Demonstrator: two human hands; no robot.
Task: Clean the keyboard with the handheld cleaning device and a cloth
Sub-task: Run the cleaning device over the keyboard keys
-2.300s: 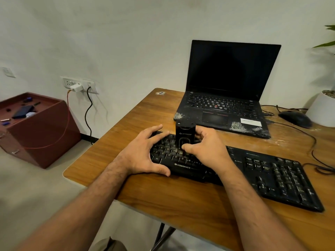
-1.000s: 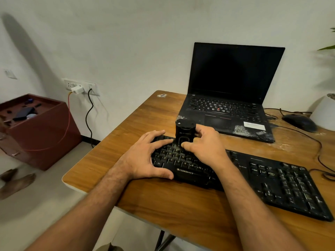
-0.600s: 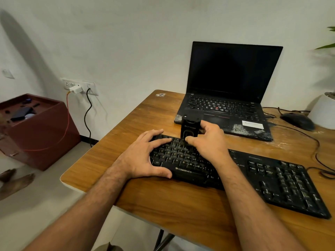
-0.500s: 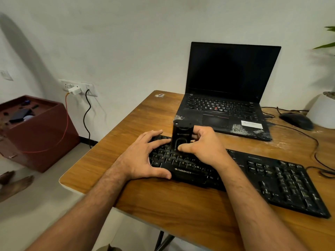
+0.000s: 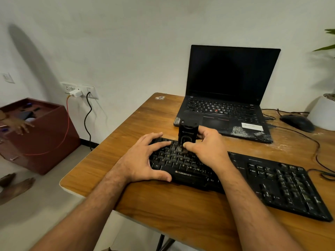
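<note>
We see our right hand (image 5: 208, 147) gripping the cleaning device (image 5: 187, 132), its tip hidden on the keyboard (image 5: 272, 182), left hand (image 5: 143, 160) splayed flat there, laptop (image 5: 228, 98) behind, upper right

My table (image 5: 137, 124) is brown wood-grain with a slight sheen, dusty and scuffed near the laptop (image 5: 226, 109), whose matt black shell has worn, whitish patches along its front edge. The keyboard (image 5: 272, 182) looks like matt black plastic; the cleaning device (image 5: 187, 132) is smooth black plastic
</note>
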